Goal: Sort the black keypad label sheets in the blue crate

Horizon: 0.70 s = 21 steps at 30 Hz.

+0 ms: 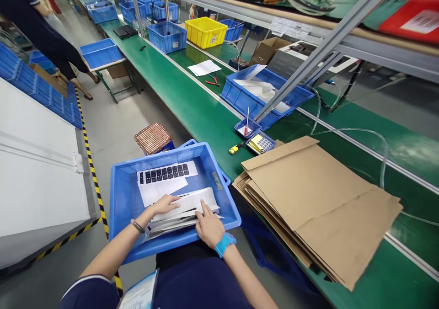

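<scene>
A blue plastic bin (120, 199) sits in front of my body, holding a pile of white paper strips (195, 200) near its close side. My left hand (166, 205) lies over the left part of the pile, fingers stretched out and touching the top strip. On the right part of the pile rests my right hand (210, 227), its fingers apart and the index finger extended on the paper. Farther back in the bin is a white strip with a row of black labels (167, 173), partly over a plain white sheet (159, 191).
Flattened brown cardboard (318, 199) is stacked on the green bench (178, 89) at right. A yellow-handled cutter (235, 148), small blue trays (261, 142) and red pliers (213, 81) lie beyond. A blue bin with paper scraps (236, 94) stands under the shelf. Another person walks at far left.
</scene>
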Motion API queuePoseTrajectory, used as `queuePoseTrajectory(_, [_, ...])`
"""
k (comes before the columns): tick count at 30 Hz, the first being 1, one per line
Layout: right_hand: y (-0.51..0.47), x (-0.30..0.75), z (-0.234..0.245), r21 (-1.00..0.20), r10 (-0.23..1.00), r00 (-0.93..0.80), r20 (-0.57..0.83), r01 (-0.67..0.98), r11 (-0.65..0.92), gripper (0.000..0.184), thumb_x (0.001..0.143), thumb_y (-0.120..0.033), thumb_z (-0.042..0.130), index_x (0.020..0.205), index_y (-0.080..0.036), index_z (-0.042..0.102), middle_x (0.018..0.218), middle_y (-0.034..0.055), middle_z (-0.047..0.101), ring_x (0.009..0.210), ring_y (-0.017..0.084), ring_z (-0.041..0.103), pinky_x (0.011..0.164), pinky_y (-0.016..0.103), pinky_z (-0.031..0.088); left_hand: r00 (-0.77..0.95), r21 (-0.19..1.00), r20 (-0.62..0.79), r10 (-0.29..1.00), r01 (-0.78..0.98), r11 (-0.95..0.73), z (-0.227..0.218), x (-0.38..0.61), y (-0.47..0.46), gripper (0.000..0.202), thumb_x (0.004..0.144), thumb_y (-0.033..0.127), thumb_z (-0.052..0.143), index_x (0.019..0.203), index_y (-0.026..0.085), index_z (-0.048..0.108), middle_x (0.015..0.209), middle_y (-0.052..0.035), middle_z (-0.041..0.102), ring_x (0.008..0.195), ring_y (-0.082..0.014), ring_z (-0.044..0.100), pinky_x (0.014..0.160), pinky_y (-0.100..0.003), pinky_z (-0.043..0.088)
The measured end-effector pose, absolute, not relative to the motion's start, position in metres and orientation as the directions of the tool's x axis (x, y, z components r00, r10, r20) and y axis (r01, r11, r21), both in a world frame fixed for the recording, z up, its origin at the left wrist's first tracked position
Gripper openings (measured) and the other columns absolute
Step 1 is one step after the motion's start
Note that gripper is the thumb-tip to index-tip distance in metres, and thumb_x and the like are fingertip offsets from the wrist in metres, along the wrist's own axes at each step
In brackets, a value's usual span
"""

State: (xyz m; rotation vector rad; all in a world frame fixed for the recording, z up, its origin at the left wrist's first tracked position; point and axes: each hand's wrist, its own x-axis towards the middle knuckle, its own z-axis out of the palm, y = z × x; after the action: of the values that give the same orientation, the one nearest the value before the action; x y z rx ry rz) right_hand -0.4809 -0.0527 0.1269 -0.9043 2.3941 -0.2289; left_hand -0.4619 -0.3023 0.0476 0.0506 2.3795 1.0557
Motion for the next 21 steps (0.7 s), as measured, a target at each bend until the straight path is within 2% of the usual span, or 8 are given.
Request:
queuePoseTrajectory(2, [-0.052, -0.480, 0.125, -0.333, -0.645, -0.620, -0.447, -0.554, 0.763, 0.040, 0.091, -0.023, 0.044, 0.125, -0.013, 0.061, 0.157, 0.0195, 0.032, 0.140, 0.037, 0.035, 0.103, 0.045, 0.040, -0.860, 0.666, -0.474, 0.188, -0.211, 0.715, 0.042, -0.462, -0.305, 0.026, 0.089, 0.030, 0.058, 0.110, 0.021, 0.069, 0.113, -0.0063, 0.071, 0.103, -0.0219, 0.064, 0.094, -0.033, 0.045])
queuePoseTrajectory(5, [-0.051, -0.479, 0.122, -0.316, -0.637, -0.626, -0.450, -0.556, 0.769, 0.036, 0.093, -0.025, 0.044, 0.120, -0.015, 0.065, 0.151, 0.0185, 0.040, 0.138, 0.038, 0.036, 0.102, 0.046, 0.041, -0.867, 0.596, -0.495, 0.057, -0.291, 0.749, 0.036, -0.464, -0.307, 0.031, 0.084, 0.031, 0.066, 0.110, 0.015, 0.066, 0.108, -0.0098, 0.071, 0.101, -0.0236, 0.064, 0.094, -0.040, 0.046])
queuePoseTrajectory(9, [-0.051, -0.479, 0.121, -0.311, -0.648, -0.613, -0.451, -0.573, 0.758, 0.031, 0.095, -0.024, 0.040, 0.104, -0.016, 0.068, 0.126, 0.0174, 0.061, 0.118, 0.033, 0.053, 0.092, 0.043, 0.046, -0.867, 0.558, -0.497, -0.040, -0.354, 0.751, 0.033, -0.467, -0.312, 0.049, 0.075, 0.037, 0.076, 0.116, 0.014, 0.062, 0.111, -0.0119, 0.069, 0.103, -0.0258, 0.063, 0.092, -0.043, 0.047])
queuePoseTrajectory(13, [-0.052, -0.479, 0.124, -0.313, -0.648, -0.605, -0.462, -0.572, 0.758, 0.031, 0.096, -0.024, 0.039, 0.098, -0.016, 0.069, 0.103, 0.0140, 0.067, 0.101, 0.030, 0.060, 0.085, 0.041, 0.047, -0.871, 0.605, -0.491, -0.003, -0.344, 0.718, 0.032, -0.467, -0.317, 0.039, 0.076, 0.036, 0.074, 0.109, 0.016, 0.066, 0.107, -0.0091, 0.071, 0.098, -0.0248, 0.065, 0.090, -0.040, 0.048])
queuePoseTrajectory(15, [-0.053, -0.480, 0.125, -0.315, -0.648, -0.608, -0.460, -0.570, 0.759, 0.032, 0.096, -0.025, 0.039, 0.097, -0.017, 0.070, 0.105, 0.0147, 0.066, 0.102, 0.030, 0.059, 0.085, 0.040, 0.047, -0.878, 0.636, -0.478, 0.020, -0.330, 0.698, 0.031, -0.466, -0.317, 0.035, 0.076, 0.032, 0.074, 0.107, 0.017, 0.067, 0.104, -0.0072, 0.072, 0.096, -0.0246, 0.066, 0.089, -0.038, 0.049])
queuePoseTrajectory(17, [-0.053, -0.480, 0.127, -0.316, -0.647, -0.617, -0.448, -0.567, 0.760, 0.033, 0.096, -0.026, 0.039, 0.104, -0.018, 0.070, 0.114, 0.0161, 0.063, 0.107, 0.030, 0.057, 0.087, 0.040, 0.046, -0.893, 0.663, -0.448, 0.029, -0.310, 0.681, 0.032, -0.465, -0.313, 0.044, 0.072, 0.027, 0.076, 0.114, 0.018, 0.064, 0.110, -0.0074, 0.071, 0.102, -0.0261, 0.065, 0.091, -0.038, 0.048])
queuePoseTrajectory(19, [-0.052, -0.479, 0.128, -0.311, -0.637, -0.642, -0.426, -0.558, 0.770, 0.037, 0.095, -0.027, 0.041, 0.123, -0.018, 0.064, 0.127, 0.0179, 0.058, 0.117, 0.032, 0.052, 0.092, 0.041, 0.044, -0.917, 0.686, -0.397, 0.022, -0.281, 0.671, 0.036, -0.464, -0.308, 0.059, 0.074, 0.026, 0.075, 0.129, 0.019, 0.055, 0.129, -0.0110, 0.063, 0.120, -0.0283, 0.056, 0.101, -0.039, 0.043])
queuePoseTrajectory(21, [-0.052, -0.477, 0.127, -0.297, -0.618, -0.672, -0.408, -0.543, 0.786, 0.049, 0.093, -0.029, 0.046, 0.141, -0.018, 0.051, 0.140, 0.0190, 0.050, 0.129, 0.035, 0.043, 0.100, 0.044, 0.040, -0.937, 0.707, -0.349, 0.026, -0.245, 0.663, 0.040, -0.462, -0.303, 0.062, 0.082, 0.031, 0.067, 0.139, 0.020, 0.046, 0.144, -0.0134, 0.050, 0.134, -0.0278, 0.043, 0.109, -0.041, 0.036])
